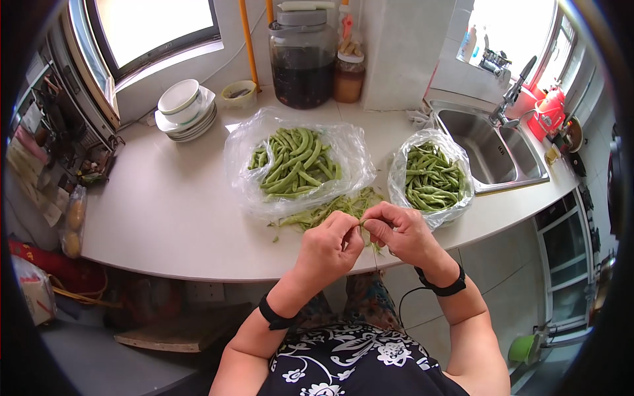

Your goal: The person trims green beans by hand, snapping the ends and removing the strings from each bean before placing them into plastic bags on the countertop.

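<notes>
My left hand (332, 243) and my right hand (396, 231) meet at the fingertips near the counter's front edge, both pinching a small green bean piece (362, 223). Most of that piece is hidden by the fingers. Just beyond them lies a loose heap of green trimmings (323, 210). Behind the heap, an open clear plastic bag (353, 142) holds long green beans (298, 162). To the right, a second plastic bag (397, 181) is filled with green beans (432, 175).
Stacked bowls and plates (187, 112), a small tub (239, 94), a large dark jar (302, 66) and a smaller jar (349, 77) stand along the wall. At the right are a metal sink (475, 148) and a red kettle (548, 113).
</notes>
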A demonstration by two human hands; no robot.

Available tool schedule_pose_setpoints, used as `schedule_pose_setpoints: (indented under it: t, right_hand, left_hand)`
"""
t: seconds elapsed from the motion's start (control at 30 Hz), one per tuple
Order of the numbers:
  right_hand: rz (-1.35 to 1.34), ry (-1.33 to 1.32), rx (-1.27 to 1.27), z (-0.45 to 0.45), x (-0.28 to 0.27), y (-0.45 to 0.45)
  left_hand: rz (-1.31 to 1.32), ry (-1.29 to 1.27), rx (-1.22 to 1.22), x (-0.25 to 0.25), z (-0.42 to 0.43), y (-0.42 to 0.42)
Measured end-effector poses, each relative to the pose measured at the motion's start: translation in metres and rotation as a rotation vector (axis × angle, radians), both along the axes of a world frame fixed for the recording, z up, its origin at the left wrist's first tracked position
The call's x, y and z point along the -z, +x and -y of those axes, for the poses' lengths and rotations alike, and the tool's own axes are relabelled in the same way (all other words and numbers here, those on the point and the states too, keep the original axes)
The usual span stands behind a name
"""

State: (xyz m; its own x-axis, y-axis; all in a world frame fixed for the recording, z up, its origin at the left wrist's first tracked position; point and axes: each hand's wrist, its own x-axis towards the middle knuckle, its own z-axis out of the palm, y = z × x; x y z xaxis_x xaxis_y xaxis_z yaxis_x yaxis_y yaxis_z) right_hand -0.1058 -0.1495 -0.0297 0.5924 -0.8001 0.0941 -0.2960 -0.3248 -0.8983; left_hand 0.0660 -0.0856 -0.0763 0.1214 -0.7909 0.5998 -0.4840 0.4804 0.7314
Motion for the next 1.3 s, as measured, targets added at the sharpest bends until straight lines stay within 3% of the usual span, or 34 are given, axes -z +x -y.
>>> schedule_pose_setpoints:
  t: [0.33,0.4,0.47,0.57,0.83,0.97,1.1,1.2,1.27,1.3]
  right_hand:
    - [-0.096,-0.114,-0.084,0.001,-0.003,-0.003]
    - [-0.109,-0.144,-0.109,0.002,-0.004,-0.005]
    - [-0.157,-0.407,-0.196,0.003,-0.007,-0.006]
    - [-0.193,-0.507,-0.252,0.006,-0.008,-0.006]
    - [-0.351,-0.580,-0.357,0.008,-0.008,-0.006]
    - [-0.397,-0.687,-0.368,0.011,-0.008,-0.006]
    - [-0.336,-0.719,-0.276,0.009,-0.013,-0.002]
    - [-0.105,-0.596,-0.094,0.009,-0.010,-0.003]
    - [0.165,0.077,0.021,0.010,-0.007,-0.005]
    - [0.253,0.098,0.007,0.014,-0.003,-0.004]
  left_hand:
    - [0.443,-0.190,-0.119,-0.004,-0.002,0.003]
    - [0.441,-0.186,-0.105,-0.004,-0.003,0.002]
    - [0.439,-0.183,-0.090,-0.003,-0.004,0.002]
    - [0.486,-0.167,-0.083,-0.001,-0.006,0.002]
    - [0.605,-0.114,-0.012,0.005,-0.012,0.003]
    - [0.522,-0.141,-0.040,-0.006,-0.011,0.010]
    - [0.270,-0.116,-0.075,-0.019,-0.016,0.015]
    - [0.078,-0.056,-0.058,-0.028,-0.019,0.021]
    - [-0.012,-0.006,-0.032,-0.028,-0.020,0.025]
    - [-0.044,0.009,-0.053,-0.026,-0.020,0.027]
